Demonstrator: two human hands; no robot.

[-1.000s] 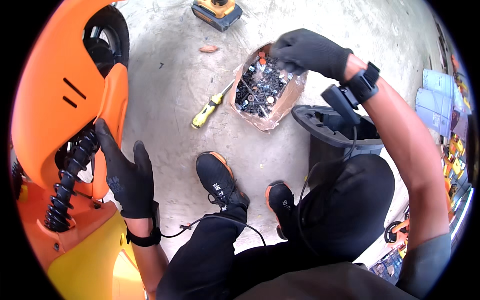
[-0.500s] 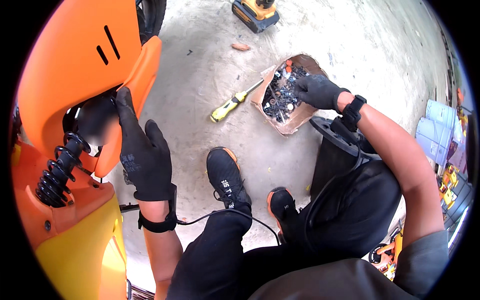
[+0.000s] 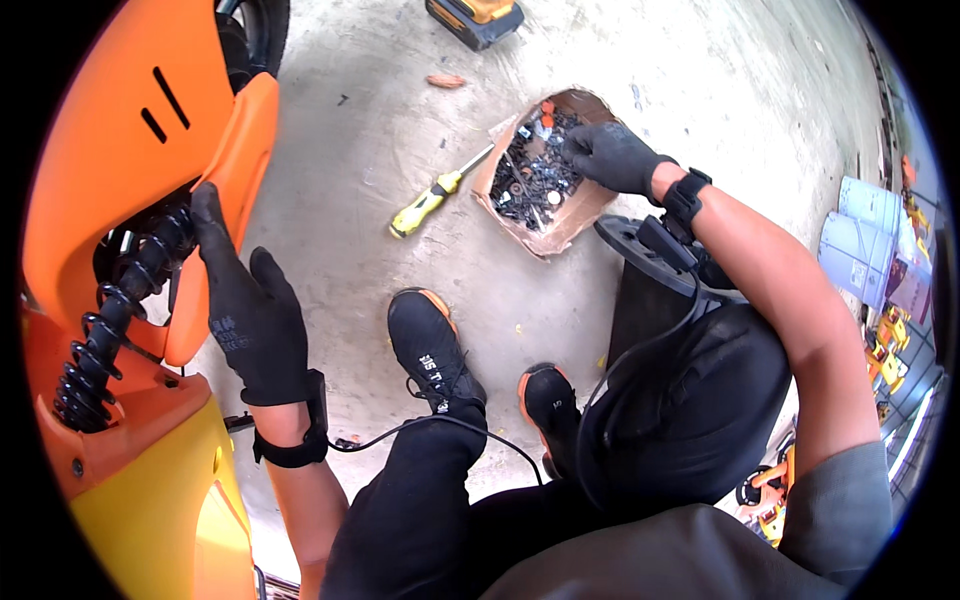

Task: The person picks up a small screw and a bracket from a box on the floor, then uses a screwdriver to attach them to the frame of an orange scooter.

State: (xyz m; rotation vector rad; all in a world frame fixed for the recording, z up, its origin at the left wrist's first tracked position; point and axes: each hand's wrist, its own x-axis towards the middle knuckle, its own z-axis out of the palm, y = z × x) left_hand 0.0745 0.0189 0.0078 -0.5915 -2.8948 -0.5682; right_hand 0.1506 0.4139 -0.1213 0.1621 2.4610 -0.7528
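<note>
My left hand (image 3: pixel 245 310), in a black glove, rests against the edge of the orange plastic panel (image 3: pixel 238 135) beside a black coil-spring shock absorber (image 3: pixel 105 340), forefinger stretched along the edge and thumb apart. My right hand (image 3: pixel 610 160), also gloved, reaches into a torn cardboard box (image 3: pixel 550 230) of dark bolts, washers and small parts, with fingers bent and closed; their tips are among the parts, so what they hold is hidden. A yellow-and-black screwdriver (image 3: pixel 422 208) lies on the floor just left of the box.
A battery tool (image 3: pixel 475 20) stands at the top, an orange-brown piece (image 3: pixel 445 80) below it. A dark open bin (image 3: pixel 640 310) is beside my right knee. Bluish containers (image 3: pixel 855 235) and yellow tools (image 3: pixel 885 350) line the right. The orange-and-yellow vehicle body (image 3: pixel 150 490) fills the left.
My right hand has lowered from above the box's upper right edge into the parts. My left hand stays against the orange panel. The view has shifted slightly.
</note>
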